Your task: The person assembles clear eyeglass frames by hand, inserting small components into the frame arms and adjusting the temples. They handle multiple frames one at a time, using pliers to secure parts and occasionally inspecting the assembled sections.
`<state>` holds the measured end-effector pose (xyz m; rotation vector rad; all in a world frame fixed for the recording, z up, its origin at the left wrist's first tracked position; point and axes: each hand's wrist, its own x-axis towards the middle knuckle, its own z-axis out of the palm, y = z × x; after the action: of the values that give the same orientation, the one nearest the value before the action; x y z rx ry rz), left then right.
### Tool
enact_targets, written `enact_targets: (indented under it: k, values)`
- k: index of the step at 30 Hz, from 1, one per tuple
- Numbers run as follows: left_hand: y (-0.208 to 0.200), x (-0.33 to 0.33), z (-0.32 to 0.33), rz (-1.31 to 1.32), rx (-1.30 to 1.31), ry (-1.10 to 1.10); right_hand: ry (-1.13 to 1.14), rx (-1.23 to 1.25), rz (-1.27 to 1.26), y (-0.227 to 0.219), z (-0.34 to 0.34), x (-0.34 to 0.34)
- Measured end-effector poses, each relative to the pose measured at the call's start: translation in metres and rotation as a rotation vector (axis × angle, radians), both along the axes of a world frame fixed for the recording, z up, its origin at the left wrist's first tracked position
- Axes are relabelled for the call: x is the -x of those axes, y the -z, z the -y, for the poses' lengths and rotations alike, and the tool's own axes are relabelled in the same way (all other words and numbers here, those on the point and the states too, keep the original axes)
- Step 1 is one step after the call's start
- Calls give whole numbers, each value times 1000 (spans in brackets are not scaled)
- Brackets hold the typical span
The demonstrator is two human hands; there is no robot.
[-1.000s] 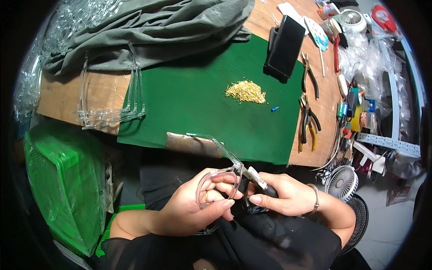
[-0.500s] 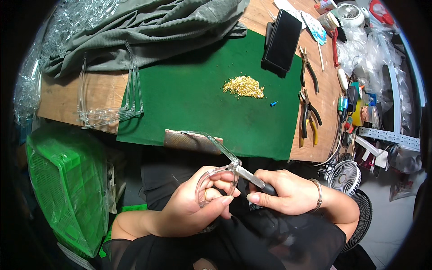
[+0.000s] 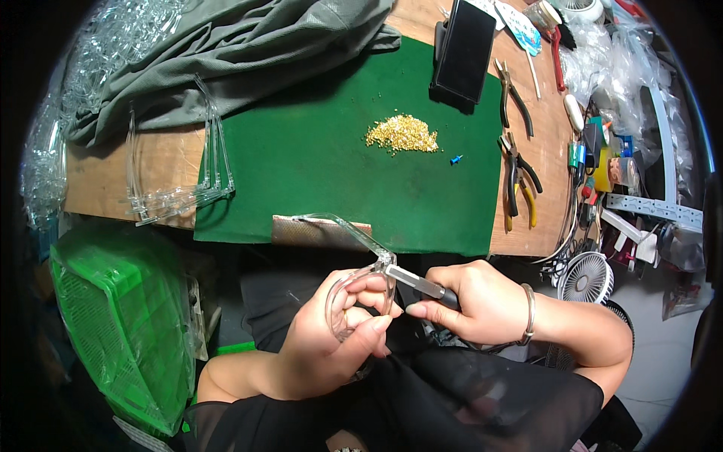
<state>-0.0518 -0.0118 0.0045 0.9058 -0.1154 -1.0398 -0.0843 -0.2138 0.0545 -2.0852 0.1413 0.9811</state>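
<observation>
My left hand [image 3: 331, 331] is closed around the rim of a clear plastic glasses frame [image 3: 329, 305], held over my lap. One temple of the frame stretches up toward the mat's front edge. In my right hand [image 3: 474, 301] is a hand tool [image 3: 414, 281] with a flat metal shaft and black handle; its tip meets the frame's hinge corner. Whether the tip grips anything is too small to tell. Beyond my hands, a heap of tiny gold-coloured metal pieces [image 3: 403, 133] lies on the green mat [image 3: 301, 166], with a small blue piece [image 3: 456, 160] beside it.
More clear glasses frames [image 3: 177, 200] stand at the mat's left edge, below grey cloth [image 3: 248, 60]. A black phone [image 3: 463, 53] and several pliers [image 3: 516, 102] lie right. A textured block [image 3: 320, 232] sits at the front edge. Green crates [image 3: 124, 301] stand lower left, a white fan [image 3: 585, 279] right.
The tool has tilted slightly and its tip sits a little lower and left against the hinge corner. My right forearm has shifted right. The whole view has moved slightly.
</observation>
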Motion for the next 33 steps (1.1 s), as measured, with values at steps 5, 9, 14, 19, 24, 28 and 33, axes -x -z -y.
enact_targets:
  k: [5,9,14,19,24,28,33]
  values:
    - [-7,-13,-3,-128,-33,56,48,-346,-250,-2,7,-8]
    - [-9,-13,-4,-178,13,62,48,-419,-138,11,10,0]
    - [-8,-11,-3,-182,-7,69,45,-378,-115,10,12,0]
    - [-7,-10,1,-149,-37,49,18,-92,-5,8,5,-1]
    - [-5,-9,1,-142,-58,39,0,-55,84,12,3,-3]
    - [-4,-14,-12,4,-30,-24,5,-159,165,25,15,-10]
    - [0,-22,-22,78,33,30,162,344,676,70,22,-39]
